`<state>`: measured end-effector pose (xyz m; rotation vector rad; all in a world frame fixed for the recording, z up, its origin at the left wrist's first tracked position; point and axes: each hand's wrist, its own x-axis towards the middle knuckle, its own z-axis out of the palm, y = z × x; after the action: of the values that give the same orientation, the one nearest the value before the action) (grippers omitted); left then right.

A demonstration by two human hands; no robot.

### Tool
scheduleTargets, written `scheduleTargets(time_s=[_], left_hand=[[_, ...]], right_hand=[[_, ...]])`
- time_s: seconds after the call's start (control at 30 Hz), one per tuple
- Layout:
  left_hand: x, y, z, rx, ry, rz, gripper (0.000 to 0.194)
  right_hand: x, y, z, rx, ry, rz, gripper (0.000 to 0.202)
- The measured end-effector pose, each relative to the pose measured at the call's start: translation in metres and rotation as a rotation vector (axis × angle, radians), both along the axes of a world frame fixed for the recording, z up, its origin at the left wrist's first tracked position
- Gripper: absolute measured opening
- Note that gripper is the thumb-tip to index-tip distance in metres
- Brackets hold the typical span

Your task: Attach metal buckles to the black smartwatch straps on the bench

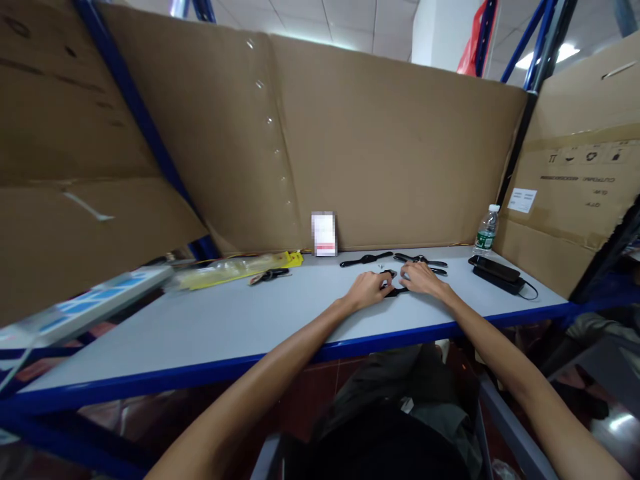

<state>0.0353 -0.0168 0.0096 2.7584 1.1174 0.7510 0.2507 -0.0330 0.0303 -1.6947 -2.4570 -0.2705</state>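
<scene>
My left hand (371, 289) is closed, its thumb and fingers pinching a black wristwatch (397, 292) low over the grey table. From the right, my right hand (421, 277) meets the same watch with bent fingertips against it; the fingers hide much of the watch's body. Just behind my hands lies another black watch (369, 259), stretched out flat. More black watches (419, 259) lie close together beyond my right hand, partly covered by it. A tiny pale piece (381, 267) rests between my left hand and the watches.
A white card (325, 235) leans on the cardboard wall (400, 153). Yellow-edged plastic packaging (235, 270) and a dark tool (270, 275) lie left. A water bottle (487, 230) and a phone on a black case (495, 273) occupy the right. The table's blue edge (295, 357) runs in front.
</scene>
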Motion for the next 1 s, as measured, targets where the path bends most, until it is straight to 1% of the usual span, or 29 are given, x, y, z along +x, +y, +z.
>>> scheduleTargets(time_s=[0.13, 0.3, 0.43, 0.53, 0.6, 0.67, 0.73, 0.8, 0.9, 1.0], left_hand=[[0.001, 0.0, 0.0, -0.004, -0.006, 0.001, 0.022], [0.001, -0.001, 0.001, -0.005, 0.002, 0.01, 0.018], [0.001, -0.002, 0.001, 0.005, -0.012, 0.003, 0.018], [0.001, -0.002, 0.001, -0.008, -0.03, -0.005, 0.016], [0.001, -0.001, 0.0, -0.04, -0.049, -0.03, 0.013], [0.0, 0.002, -0.001, -0.068, -0.087, -0.071, 0.022], [-0.002, 0.007, -0.003, -0.098, -0.151, -0.118, 0.033], [-0.004, 0.011, -0.004, -0.135, -0.209, -0.16, 0.031], [-0.006, 0.014, -0.003, -0.154, -0.226, -0.212, 0.021], [-0.007, 0.012, -0.001, -0.136, -0.207, -0.235, 0.028]], right_hand=[[-0.001, 0.0, 0.005, -0.007, -0.02, -0.021, 0.035], [0.0, 0.003, 0.004, -0.034, 0.008, -0.056, 0.043], [0.002, 0.006, 0.005, -0.007, 0.0, -0.041, 0.035], [0.003, 0.01, 0.008, -0.033, -0.006, -0.051, 0.031], [0.003, 0.012, 0.008, -0.055, 0.005, -0.073, 0.03], [0.001, 0.013, 0.006, -0.04, 0.029, -0.083, 0.029], [0.0, 0.011, 0.001, 0.018, 0.041, -0.076, 0.028], [-0.002, 0.007, -0.005, 0.079, 0.03, -0.057, 0.028], [-0.003, 0.002, -0.009, 0.107, -0.002, -0.05, 0.029], [-0.005, 0.0, -0.009, 0.124, -0.02, -0.049, 0.029]])
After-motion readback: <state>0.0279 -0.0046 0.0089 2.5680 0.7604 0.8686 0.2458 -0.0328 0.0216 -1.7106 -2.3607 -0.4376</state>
